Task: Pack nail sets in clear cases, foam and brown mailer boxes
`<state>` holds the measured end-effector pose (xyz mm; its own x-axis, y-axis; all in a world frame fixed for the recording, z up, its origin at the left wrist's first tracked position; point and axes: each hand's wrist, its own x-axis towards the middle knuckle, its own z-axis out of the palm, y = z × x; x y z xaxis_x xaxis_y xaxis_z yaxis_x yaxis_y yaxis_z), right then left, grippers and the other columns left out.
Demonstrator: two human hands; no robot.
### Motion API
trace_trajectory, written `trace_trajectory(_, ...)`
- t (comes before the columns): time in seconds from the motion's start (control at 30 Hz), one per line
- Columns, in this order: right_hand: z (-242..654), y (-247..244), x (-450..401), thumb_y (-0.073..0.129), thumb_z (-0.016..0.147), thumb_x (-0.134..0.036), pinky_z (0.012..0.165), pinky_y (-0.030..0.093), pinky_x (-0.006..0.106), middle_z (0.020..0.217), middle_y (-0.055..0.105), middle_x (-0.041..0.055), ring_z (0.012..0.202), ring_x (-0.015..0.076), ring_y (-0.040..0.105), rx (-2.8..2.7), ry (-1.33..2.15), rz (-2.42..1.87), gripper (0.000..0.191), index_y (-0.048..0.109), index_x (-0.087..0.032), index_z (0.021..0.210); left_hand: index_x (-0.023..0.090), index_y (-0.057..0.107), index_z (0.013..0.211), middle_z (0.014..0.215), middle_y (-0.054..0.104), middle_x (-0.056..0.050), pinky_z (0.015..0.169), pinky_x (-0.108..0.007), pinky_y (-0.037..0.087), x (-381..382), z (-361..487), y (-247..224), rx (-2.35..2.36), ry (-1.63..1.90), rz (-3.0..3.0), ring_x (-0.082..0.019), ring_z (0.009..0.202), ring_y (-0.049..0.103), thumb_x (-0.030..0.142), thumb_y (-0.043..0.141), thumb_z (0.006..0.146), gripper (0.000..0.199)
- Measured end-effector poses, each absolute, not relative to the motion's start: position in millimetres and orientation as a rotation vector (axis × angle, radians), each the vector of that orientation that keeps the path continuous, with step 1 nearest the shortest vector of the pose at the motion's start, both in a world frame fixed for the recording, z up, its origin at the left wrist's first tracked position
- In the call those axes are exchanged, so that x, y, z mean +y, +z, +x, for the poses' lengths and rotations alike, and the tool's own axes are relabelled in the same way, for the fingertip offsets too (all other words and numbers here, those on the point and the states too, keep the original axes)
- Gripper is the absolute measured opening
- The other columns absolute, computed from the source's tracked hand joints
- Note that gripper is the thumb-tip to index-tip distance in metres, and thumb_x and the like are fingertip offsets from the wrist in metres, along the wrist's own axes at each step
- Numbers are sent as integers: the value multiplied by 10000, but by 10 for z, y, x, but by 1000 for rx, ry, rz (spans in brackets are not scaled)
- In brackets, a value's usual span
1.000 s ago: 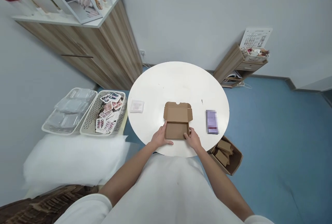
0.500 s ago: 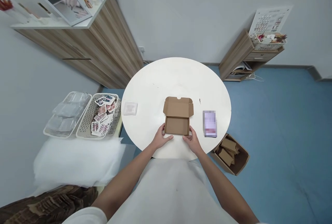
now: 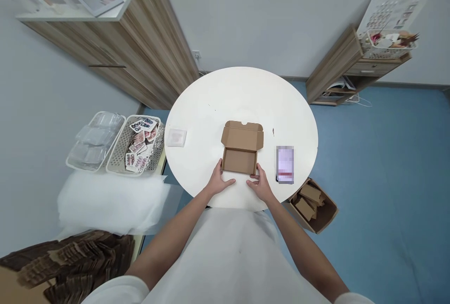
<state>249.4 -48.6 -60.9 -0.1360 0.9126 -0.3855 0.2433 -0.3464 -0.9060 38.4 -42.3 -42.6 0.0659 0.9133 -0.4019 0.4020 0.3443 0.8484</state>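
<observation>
An open brown cardboard box (image 3: 239,160) lies on the white oval table (image 3: 242,93), its lid raised away from me. At the box's near left corner is my left hand (image 3: 217,181), fingers spread, thumb pointing inward and off the box. My right hand (image 3: 259,184) is at the near right corner, its fingertips by the box edge and its thumb apart. Neither hand is closed round the box. A small clear packet (image 3: 176,137) rests at the table's left side. Toward the right edge lies a phone (image 3: 285,164) with a blurred screen.
Left of the table are a basket of printed cards (image 3: 161,142), a basket of clear packs (image 3: 94,142), white foam sheets (image 3: 112,203) and stacked flat cardboard (image 3: 87,262). A carton (image 3: 328,215) with small boxes stands on the floor at right.
The view has shifted, moving the table and box slightly up in the picture. Both thumbs now sit a little farther from the box's near edge.
</observation>
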Motion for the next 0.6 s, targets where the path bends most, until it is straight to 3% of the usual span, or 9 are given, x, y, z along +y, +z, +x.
trace_trajectory(0.3, 2479, -608, -511, 591, 673, -397, 712, 488, 344, 1333, 252, 110, 958, 198, 527, -1375, 1464, -1590, 865, 73, -303, 1359, 229, -44, 1372, 1441, 98, -126, 987, -411, 314, -474, 333, -449, 1541, 579, 1231, -272, 1301, 175, 403, 672, 622, 1052)
trace_trajectory(0.4, 2441, -598, -559, 573, 689, -385, 696, 483, 328, 1313, 267, 111, 846, 154, 539, -1340, 1332, -1631, 841, 71, -287, 1356, 214, -41, 1371, 1431, 128, -132, 981, -390, 323, -493, 276, -433, 1528, 541, 1253, -260, 1293, 199, 426, 652, 641, 1028)
trace_trajectory(0.6, 2259, -484, -743, 509, 740, -357, 687, 461, 330, 1167, 383, 87, 599, 86, 447, -1257, 916, -1745, 702, 134, -264, 1326, 212, 175, 1337, 1351, 276, -120, 899, -347, 400, -483, -54, -377, 1638, 498, 1273, -210, 1180, 381, 464, 374, 828, 602)
